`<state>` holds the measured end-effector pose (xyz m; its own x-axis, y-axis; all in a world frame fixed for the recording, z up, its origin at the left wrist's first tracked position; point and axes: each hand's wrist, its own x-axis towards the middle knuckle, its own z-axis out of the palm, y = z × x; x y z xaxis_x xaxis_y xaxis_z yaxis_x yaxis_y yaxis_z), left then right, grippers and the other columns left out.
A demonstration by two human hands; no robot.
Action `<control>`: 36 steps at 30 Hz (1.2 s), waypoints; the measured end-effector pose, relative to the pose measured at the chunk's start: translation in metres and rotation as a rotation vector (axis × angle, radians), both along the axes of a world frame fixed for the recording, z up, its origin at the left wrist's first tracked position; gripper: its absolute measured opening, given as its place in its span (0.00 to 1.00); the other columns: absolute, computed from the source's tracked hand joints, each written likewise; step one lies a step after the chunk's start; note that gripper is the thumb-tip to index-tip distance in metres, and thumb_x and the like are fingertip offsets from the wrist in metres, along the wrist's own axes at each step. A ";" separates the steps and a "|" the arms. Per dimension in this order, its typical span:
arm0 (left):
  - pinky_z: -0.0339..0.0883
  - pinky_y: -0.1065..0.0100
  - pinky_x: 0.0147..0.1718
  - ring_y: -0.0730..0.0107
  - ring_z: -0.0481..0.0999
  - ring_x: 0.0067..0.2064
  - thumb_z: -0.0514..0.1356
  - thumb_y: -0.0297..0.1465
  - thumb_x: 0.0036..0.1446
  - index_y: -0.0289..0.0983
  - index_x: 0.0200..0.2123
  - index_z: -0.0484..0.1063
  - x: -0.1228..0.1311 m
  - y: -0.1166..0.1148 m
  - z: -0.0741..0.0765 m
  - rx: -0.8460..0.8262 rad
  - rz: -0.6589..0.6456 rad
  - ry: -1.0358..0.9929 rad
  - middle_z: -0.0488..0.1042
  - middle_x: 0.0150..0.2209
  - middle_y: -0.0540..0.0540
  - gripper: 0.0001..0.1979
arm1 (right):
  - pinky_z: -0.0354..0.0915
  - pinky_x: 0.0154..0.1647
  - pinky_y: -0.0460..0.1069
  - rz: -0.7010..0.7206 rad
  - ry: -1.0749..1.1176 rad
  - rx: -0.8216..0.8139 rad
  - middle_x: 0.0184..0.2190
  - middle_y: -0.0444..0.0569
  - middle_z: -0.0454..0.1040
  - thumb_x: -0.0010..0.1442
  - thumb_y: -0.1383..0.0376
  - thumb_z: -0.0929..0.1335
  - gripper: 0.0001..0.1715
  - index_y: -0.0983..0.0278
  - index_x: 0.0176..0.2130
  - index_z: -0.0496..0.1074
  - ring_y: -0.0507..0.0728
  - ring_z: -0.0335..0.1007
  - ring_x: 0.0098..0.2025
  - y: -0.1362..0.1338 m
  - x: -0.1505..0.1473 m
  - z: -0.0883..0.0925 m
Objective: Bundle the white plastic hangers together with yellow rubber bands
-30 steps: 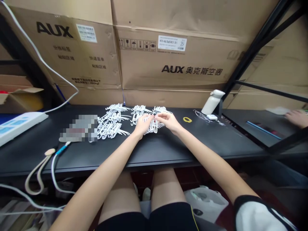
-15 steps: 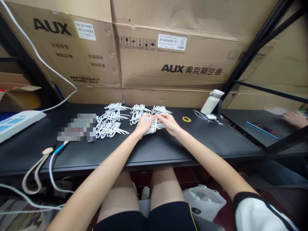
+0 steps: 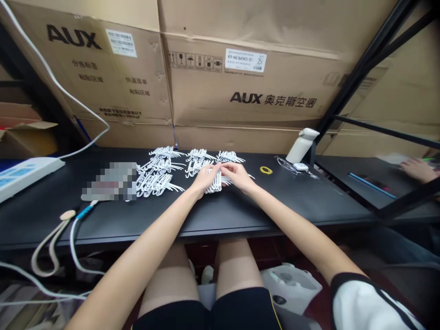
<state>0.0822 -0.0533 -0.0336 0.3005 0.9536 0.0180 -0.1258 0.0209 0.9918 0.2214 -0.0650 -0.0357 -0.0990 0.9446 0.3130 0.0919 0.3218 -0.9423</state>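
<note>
Both my hands meet over a bundle of small white plastic hooks point(image 3: 217, 182) on the black table point(image 3: 227, 211). My left hand point(image 3: 205, 178) has its fingers curled around the bundle's left side. My right hand point(image 3: 238, 175) pinches the hooks at the bundle's right end. Several more bundles of the same white hooks point(image 3: 156, 176) lie in rows to the left and behind, and another bundle point(image 3: 230, 157) sits just beyond my right hand.
A yellow rubber band point(image 3: 266, 170) and glasses point(image 3: 287, 165) lie right of my hands, near a white bottle point(image 3: 301, 145). A blurred flat object point(image 3: 110, 181) and cables point(image 3: 58, 233) lie left. Cardboard boxes point(image 3: 247, 87) stand behind. Another person's hand point(image 3: 417, 168) rests far right.
My hands have kept working on the same bundle, the fingers shifting slightly closer together. The view has barely moved.
</note>
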 end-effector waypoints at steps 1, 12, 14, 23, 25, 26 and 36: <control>0.71 0.67 0.21 0.68 0.75 0.21 0.61 0.43 0.55 0.34 0.32 0.69 0.000 0.000 0.000 -0.003 0.006 0.006 0.74 0.23 0.47 0.16 | 0.67 0.37 0.50 -0.013 -0.007 0.015 0.27 0.45 0.74 0.51 0.58 0.71 0.13 0.64 0.34 0.73 0.54 0.70 0.31 0.000 -0.001 -0.001; 0.67 0.72 0.19 0.69 0.75 0.21 0.59 0.30 0.55 0.33 0.31 0.70 -0.005 0.008 0.004 -0.137 0.075 -0.073 0.74 0.22 0.47 0.05 | 0.69 0.33 0.48 -0.104 0.117 -0.014 0.27 0.47 0.75 0.53 0.54 0.68 0.17 0.63 0.37 0.72 0.54 0.73 0.31 0.008 0.018 0.017; 0.65 0.73 0.17 0.71 0.74 0.20 0.57 0.29 0.57 0.33 0.31 0.69 -0.007 0.011 0.006 -0.188 0.095 -0.139 0.73 0.20 0.48 0.05 | 0.68 0.30 0.46 -0.321 0.071 0.137 0.26 0.47 0.74 0.54 0.55 0.68 0.15 0.64 0.35 0.71 0.52 0.71 0.30 0.017 0.040 0.019; 0.63 0.77 0.15 0.78 0.72 0.19 0.57 0.38 0.60 0.35 0.30 0.67 -0.014 0.009 0.018 -0.345 0.088 -0.368 0.71 0.20 0.52 0.12 | 0.61 0.19 0.43 -0.272 -0.411 -0.168 0.25 0.49 0.74 0.49 0.53 0.72 0.19 0.68 0.31 0.76 0.49 0.65 0.23 0.031 0.100 0.003; 0.66 0.77 0.17 0.78 0.73 0.19 0.57 0.38 0.60 0.35 0.31 0.68 -0.016 0.007 0.020 -0.384 0.066 -0.383 0.72 0.21 0.52 0.12 | 0.59 0.18 0.43 -0.249 -0.444 -0.188 0.24 0.49 0.74 0.49 0.52 0.72 0.20 0.68 0.29 0.76 0.49 0.64 0.22 0.030 0.095 0.002; 0.67 0.76 0.17 0.77 0.73 0.19 0.57 0.38 0.60 0.35 0.31 0.68 -0.017 0.007 0.020 -0.397 0.060 -0.387 0.72 0.21 0.52 0.12 | 0.59 0.18 0.43 -0.255 -0.474 -0.197 0.23 0.49 0.73 0.49 0.53 0.72 0.19 0.68 0.27 0.75 0.49 0.63 0.21 0.030 0.092 0.001; 0.67 0.78 0.17 0.79 0.74 0.20 0.59 0.36 0.59 0.34 0.35 0.70 -0.015 0.011 0.012 -0.340 0.090 -0.269 0.76 0.27 0.49 0.10 | 0.57 0.26 0.45 -0.412 -0.794 -0.203 0.19 0.46 0.71 0.49 0.64 0.65 0.11 0.67 0.22 0.74 0.51 0.65 0.25 0.031 0.091 0.002</control>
